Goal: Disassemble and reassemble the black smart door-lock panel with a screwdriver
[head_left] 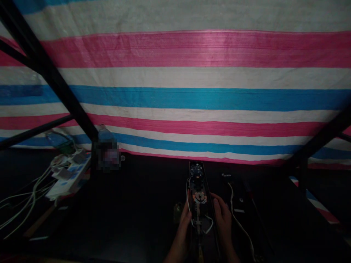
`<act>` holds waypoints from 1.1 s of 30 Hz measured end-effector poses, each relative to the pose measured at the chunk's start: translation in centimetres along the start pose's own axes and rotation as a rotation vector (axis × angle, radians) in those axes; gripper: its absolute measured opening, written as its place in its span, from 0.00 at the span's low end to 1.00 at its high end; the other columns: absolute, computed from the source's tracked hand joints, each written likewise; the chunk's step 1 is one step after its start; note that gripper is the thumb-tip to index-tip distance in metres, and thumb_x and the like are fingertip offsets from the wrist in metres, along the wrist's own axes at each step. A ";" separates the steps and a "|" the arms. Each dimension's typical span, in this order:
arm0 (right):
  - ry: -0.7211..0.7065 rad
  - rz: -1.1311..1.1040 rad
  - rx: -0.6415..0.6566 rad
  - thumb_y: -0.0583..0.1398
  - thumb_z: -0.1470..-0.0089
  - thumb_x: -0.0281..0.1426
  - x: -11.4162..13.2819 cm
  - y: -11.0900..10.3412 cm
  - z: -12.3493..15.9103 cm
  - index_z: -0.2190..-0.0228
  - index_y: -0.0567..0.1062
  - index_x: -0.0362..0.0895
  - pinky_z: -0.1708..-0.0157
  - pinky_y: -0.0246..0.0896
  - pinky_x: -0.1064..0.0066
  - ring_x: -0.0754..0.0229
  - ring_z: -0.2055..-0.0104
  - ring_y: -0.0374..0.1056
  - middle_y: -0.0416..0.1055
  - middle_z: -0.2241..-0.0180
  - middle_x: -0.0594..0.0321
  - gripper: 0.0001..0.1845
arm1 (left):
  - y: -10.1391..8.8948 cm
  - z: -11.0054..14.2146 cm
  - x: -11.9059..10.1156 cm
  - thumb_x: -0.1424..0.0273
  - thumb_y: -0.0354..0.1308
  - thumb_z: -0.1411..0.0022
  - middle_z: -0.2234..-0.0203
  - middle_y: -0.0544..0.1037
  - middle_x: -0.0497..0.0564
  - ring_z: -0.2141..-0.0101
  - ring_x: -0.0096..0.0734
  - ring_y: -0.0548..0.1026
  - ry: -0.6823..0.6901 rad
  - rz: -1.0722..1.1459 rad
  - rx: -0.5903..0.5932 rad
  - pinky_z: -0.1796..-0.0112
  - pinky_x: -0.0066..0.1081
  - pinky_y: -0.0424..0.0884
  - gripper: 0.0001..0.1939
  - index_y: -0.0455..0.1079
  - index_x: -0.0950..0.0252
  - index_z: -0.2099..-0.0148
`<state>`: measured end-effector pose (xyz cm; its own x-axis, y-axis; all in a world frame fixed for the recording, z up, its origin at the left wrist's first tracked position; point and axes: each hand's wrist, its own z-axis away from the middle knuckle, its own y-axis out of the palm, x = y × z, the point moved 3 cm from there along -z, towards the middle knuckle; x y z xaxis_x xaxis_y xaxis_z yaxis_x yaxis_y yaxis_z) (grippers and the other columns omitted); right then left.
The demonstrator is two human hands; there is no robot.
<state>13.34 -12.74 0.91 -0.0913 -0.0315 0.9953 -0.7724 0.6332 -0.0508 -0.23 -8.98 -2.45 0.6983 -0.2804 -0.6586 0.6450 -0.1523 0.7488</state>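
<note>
Between my two hands is a long, narrow dark casing (210, 219), its inside exposed. A circuit board (196, 171) lies at its far end, with a round part (200, 197) and loose white wires (210, 224) nearer to me. My left hand (184, 223) grips the casing's left side, fingers partly hidden behind it. On the right side, my right hand (222, 215) holds it with thumb and fingers along the edge. The near end of the casing is too dark to make out well.
A small black box (226, 178) with a white cable (242, 233) lies right of the casing. At left stands a power strip (70, 179) with tangled cords (33, 199). Dark frame bars (65, 95) slant before a striped sheet (192, 98). A bottle (105, 135) stands by the left bar.
</note>
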 end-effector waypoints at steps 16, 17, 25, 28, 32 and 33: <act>-0.014 0.027 0.006 0.57 0.43 0.50 0.1 0.0 0.2 0.61 0.80 0.45 0.56 0.68 0.57 0.46 0.56 0.74 0.80 0.60 0.54 0.24 | 1.1 0.7 -1.0 0.51 0.70 0.52 0.39 0.71 0.54 0.33 0.56 0.55 -0.051 -0.008 0.003 0.34 0.48 0.47 0.42 0.67 0.55 0.36; -0.011 0.028 0.006 0.57 0.43 0.50 0.1 0.0 0.2 0.61 0.80 0.45 0.56 0.68 0.57 0.46 0.56 0.74 0.79 0.60 0.54 0.24 | 1.2 0.6 -1.1 0.51 0.70 0.52 0.39 0.72 0.54 0.33 0.56 0.55 -0.056 -0.010 0.010 0.34 0.48 0.46 0.43 0.66 0.55 0.35; -0.006 0.016 0.025 0.57 0.44 0.51 -0.1 0.1 0.0 0.61 0.79 0.45 0.57 0.67 0.58 0.46 0.56 0.74 0.79 0.60 0.54 0.24 | 1.2 0.5 -1.1 0.53 0.72 0.54 0.40 0.73 0.52 0.34 0.56 0.57 -0.067 0.018 0.026 0.34 0.48 0.46 0.43 0.67 0.53 0.36; -0.008 0.023 0.025 0.57 0.43 0.50 -0.2 0.0 0.0 0.61 0.79 0.45 0.56 0.67 0.59 0.47 0.56 0.74 0.79 0.60 0.55 0.24 | 1.1 0.5 -0.9 0.53 0.72 0.54 0.40 0.73 0.53 0.35 0.57 0.59 -0.046 0.022 0.054 0.34 0.48 0.49 0.43 0.67 0.53 0.36; -0.012 0.033 0.024 0.57 0.43 0.50 -0.3 0.0 0.0 0.61 0.79 0.45 0.55 0.67 0.58 0.47 0.56 0.74 0.79 0.60 0.55 0.23 | 0.9 0.3 -0.7 0.53 0.72 0.54 0.41 0.74 0.53 0.36 0.59 0.61 -0.031 0.007 0.079 0.36 0.50 0.52 0.43 0.67 0.53 0.36; -0.010 0.029 0.024 0.57 0.43 0.49 -0.4 0.0 0.0 0.61 0.79 0.45 0.55 0.67 0.58 0.47 0.56 0.74 0.79 0.60 0.55 0.22 | 0.8 0.2 -0.6 0.53 0.73 0.54 0.41 0.74 0.53 0.36 0.58 0.61 -0.028 0.013 0.083 0.36 0.50 0.52 0.42 0.68 0.52 0.37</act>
<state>13.34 -12.70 0.54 -0.1200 -0.0215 0.9925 -0.7841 0.6152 -0.0815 -0.23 -9.11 -1.45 0.6965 -0.3091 -0.6476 0.6074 -0.2267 0.7614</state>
